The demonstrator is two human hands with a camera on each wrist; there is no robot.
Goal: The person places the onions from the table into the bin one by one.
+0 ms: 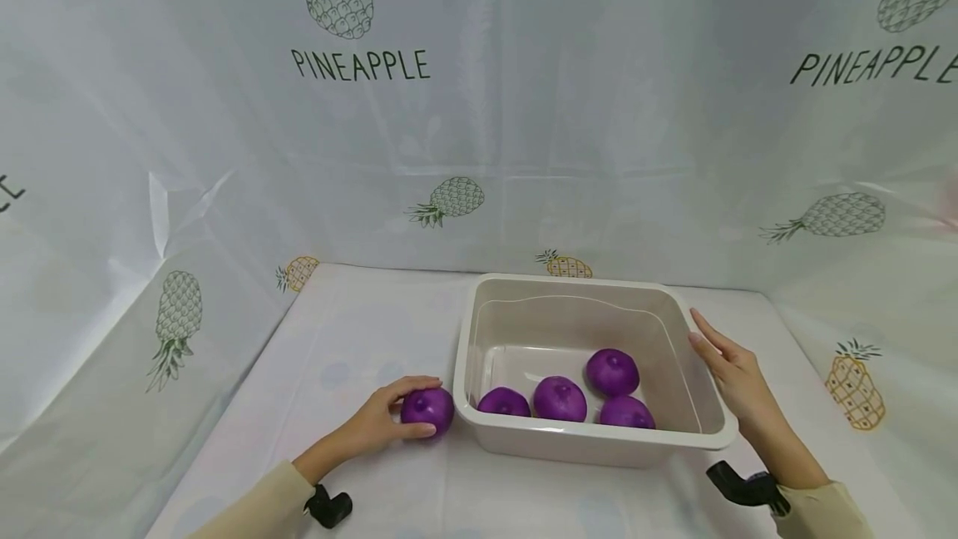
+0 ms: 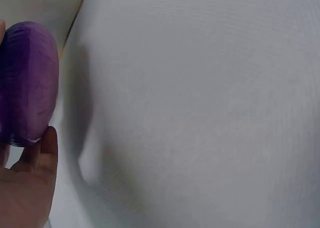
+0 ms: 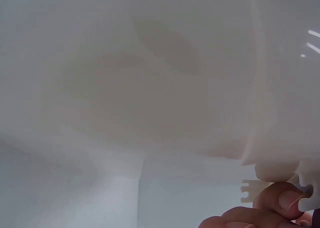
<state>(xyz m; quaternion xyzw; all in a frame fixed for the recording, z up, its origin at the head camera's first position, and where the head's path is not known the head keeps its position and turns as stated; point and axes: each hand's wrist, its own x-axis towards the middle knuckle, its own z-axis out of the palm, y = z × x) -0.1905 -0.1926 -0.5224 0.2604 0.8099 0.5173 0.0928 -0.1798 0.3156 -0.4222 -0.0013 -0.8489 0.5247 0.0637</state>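
My left hand (image 1: 380,422) grips a round purple onion (image 1: 428,412) close beside the left wall of a beige plastic bin (image 1: 561,444). Thumb and fingers lie on opposite sides of the onion; the left wrist view shows its streaked skin (image 2: 31,83) and pale end. At the bin's right side, my right hand (image 1: 737,377) holds the rim. In the right wrist view its fingers (image 3: 245,219) curl beneath the rim's edge. Several more purple onions (image 1: 560,398) lie on the bin floor, one (image 1: 612,372) farther back than the others.
A white cloth with faint bluish spots covers the table (image 1: 352,339). Behind and at both sides hangs a pale sheet (image 1: 599,106) printed with pineapples. Black wrist mounts (image 1: 329,507) show at both sleeves.
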